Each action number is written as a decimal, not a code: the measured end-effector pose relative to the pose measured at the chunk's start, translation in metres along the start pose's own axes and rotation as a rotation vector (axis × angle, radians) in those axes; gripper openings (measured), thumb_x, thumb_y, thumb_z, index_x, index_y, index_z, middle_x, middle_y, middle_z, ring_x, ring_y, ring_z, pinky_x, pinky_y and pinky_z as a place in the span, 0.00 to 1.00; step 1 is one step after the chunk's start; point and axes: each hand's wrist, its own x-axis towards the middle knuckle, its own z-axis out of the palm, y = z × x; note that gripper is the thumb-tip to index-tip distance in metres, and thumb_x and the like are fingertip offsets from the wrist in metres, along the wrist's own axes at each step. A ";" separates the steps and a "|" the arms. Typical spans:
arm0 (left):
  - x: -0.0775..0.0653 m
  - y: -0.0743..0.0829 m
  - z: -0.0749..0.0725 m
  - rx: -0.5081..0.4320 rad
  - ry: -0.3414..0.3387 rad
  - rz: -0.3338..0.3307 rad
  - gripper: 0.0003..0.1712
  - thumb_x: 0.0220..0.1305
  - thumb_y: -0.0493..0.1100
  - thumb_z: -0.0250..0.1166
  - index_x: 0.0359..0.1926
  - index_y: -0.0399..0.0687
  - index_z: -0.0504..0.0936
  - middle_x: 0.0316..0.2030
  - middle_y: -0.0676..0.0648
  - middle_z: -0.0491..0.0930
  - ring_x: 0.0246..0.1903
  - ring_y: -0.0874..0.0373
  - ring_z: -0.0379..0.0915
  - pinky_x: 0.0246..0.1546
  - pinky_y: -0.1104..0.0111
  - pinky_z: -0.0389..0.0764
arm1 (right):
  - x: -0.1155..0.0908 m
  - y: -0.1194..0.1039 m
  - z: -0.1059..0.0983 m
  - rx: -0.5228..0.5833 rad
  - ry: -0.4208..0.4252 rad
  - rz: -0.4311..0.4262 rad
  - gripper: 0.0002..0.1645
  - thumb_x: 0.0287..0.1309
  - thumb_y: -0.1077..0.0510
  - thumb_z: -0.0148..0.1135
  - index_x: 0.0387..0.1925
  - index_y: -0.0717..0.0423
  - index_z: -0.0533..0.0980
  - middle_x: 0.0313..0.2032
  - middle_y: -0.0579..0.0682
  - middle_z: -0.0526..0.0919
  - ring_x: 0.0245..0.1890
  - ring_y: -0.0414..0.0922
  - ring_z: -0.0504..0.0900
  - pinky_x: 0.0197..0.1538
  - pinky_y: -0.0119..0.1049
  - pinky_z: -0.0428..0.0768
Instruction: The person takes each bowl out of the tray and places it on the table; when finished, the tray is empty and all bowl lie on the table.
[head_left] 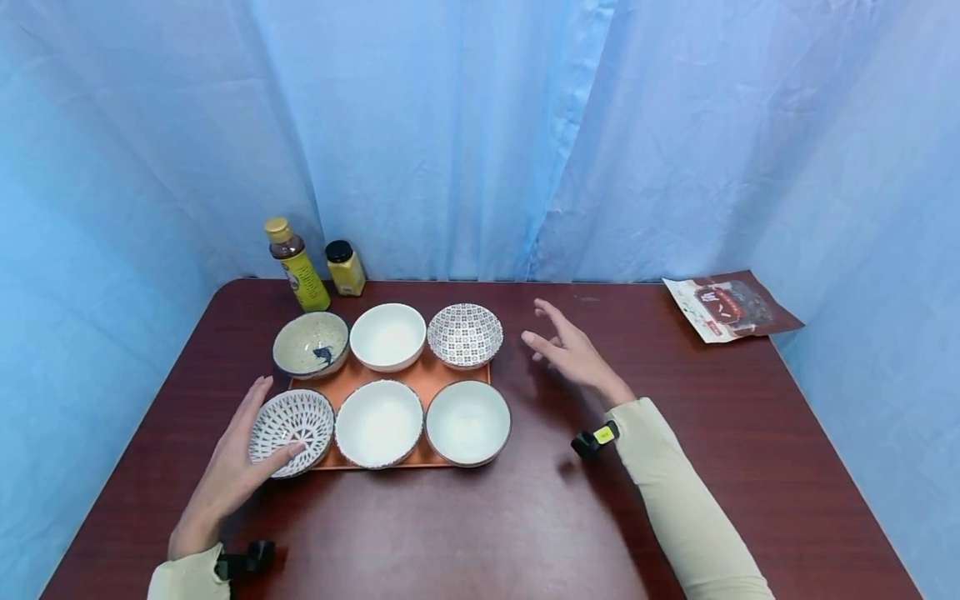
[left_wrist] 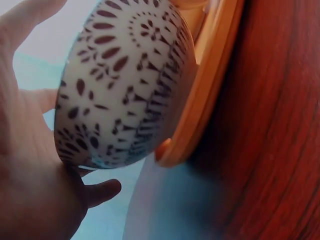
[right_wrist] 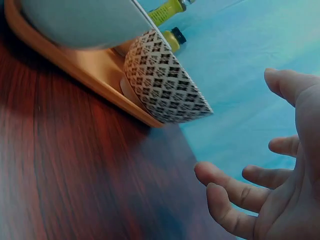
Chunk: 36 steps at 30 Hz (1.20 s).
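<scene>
My left hand (head_left: 234,454) is spread at the left side of a patterned bowl (head_left: 281,421), its thumb reaching over the near rim in the head view. In the left wrist view the palm lies close beside the bowl's rim, and part of the fingers is hidden behind the bowl (left_wrist: 125,90). My right hand (head_left: 573,350) hovers right of the lattice-patterned bowl (head_left: 465,335), fingers loosely bent and apart from it. The right wrist view shows a gap between those fingers and that bowl (right_wrist: 162,82). Both bowls are on an orange tray (head_left: 341,382).
Between them stand a beige bowl (head_left: 300,342) with a dark blue motif, a white bowl (head_left: 387,335), a scalloped white bowl (head_left: 378,423) and a pale bowl (head_left: 468,422). Behind are a sauce bottle (head_left: 303,275) and a yellow jar (head_left: 347,273). A food pouch (head_left: 731,307) lies far right.
</scene>
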 end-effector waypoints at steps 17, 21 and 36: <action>-0.008 -0.017 0.005 -0.079 -0.029 -0.042 0.66 0.48 0.44 0.76 0.81 0.54 0.45 0.77 0.33 0.49 0.71 0.34 0.50 0.65 0.31 0.53 | 0.034 0.012 0.047 0.269 -0.106 0.036 0.45 0.73 0.47 0.53 0.80 0.44 0.42 0.75 0.60 0.58 0.32 0.44 0.83 0.34 0.38 0.78; -0.011 -0.021 0.006 -0.103 -0.061 -0.097 0.68 0.49 0.44 0.77 0.81 0.56 0.40 0.78 0.35 0.48 0.70 0.38 0.50 0.67 0.38 0.54 | 0.038 0.013 0.054 0.333 -0.136 0.023 0.45 0.73 0.49 0.54 0.81 0.39 0.42 0.76 0.60 0.57 0.31 0.44 0.84 0.33 0.38 0.78; -0.019 -0.036 0.011 -0.239 -0.052 -0.097 0.64 0.53 0.38 0.74 0.81 0.59 0.41 0.78 0.37 0.47 0.61 0.91 0.44 0.59 0.88 0.48 | 0.043 0.010 0.067 0.417 -0.178 0.015 0.46 0.73 0.53 0.53 0.81 0.38 0.39 0.44 0.66 0.83 0.22 0.44 0.84 0.27 0.39 0.80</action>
